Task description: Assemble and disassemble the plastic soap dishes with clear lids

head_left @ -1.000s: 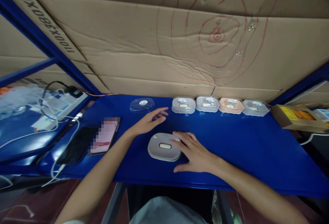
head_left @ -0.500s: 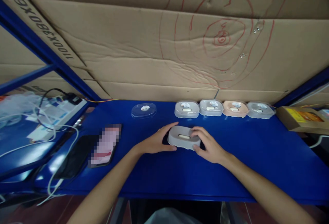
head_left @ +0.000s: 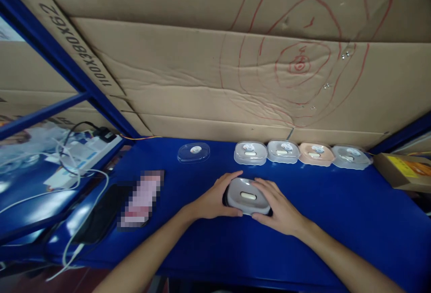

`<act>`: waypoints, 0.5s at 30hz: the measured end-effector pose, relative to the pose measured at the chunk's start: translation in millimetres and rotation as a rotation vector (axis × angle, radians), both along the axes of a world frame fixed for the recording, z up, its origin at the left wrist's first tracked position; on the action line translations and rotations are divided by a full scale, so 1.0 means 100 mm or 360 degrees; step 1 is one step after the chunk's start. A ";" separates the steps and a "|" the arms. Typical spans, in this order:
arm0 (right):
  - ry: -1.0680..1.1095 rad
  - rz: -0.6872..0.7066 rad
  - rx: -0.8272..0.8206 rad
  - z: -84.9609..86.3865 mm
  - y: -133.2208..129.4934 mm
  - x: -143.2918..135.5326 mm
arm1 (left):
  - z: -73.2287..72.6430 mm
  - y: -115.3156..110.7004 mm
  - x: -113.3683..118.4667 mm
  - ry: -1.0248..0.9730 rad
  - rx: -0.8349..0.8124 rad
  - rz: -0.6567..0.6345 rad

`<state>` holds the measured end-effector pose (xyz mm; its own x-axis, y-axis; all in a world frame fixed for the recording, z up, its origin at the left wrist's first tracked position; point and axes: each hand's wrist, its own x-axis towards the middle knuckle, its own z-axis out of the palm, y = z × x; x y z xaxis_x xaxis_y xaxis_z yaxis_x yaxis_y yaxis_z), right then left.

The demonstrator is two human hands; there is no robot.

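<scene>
Between my two hands is a grey oval plastic box point(head_left: 248, 204), with a pale oblong piece in the middle of its shiny top. My left hand point(head_left: 215, 197) is curved around the left end, fingers at the far side and thumb at the near side. Around the right end, my right hand point(head_left: 281, 207) has its fingers along the far edge and its thumb at the near edge. The box's top is tipped towards me, and its ends are partly hidden by my hands. Whether its underside touches the table cannot be seen.
A clear lid point(head_left: 193, 153) with a round sticker lies at the back of the blue table point(head_left: 208, 252). Beside it stand several lidded boxes, one peach point(head_left: 316, 155). To the left are a phone point(head_left: 141, 201), cables and a power strip point(head_left: 84, 160); a cardboard box point(head_left: 404, 172) is at right.
The grey box has tipped so that its top faces me more. My right fingers have moved from its top to its far edge. The camera view has shifted a little.
</scene>
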<state>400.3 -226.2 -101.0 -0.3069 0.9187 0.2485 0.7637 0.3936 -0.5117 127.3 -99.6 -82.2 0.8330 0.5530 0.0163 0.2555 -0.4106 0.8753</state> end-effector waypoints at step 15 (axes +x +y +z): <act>-0.0037 0.0010 0.0237 -0.10 0.02 -0.03 | -0.03 0.04 -0.02 0.0071 -0.0074 -0.0035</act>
<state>397.3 -223.8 -111.2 -0.3196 0.8703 0.3747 0.7720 0.4685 -0.4296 125.6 -95.7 -85.1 0.8441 0.5341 -0.0461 0.2860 -0.3758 0.8815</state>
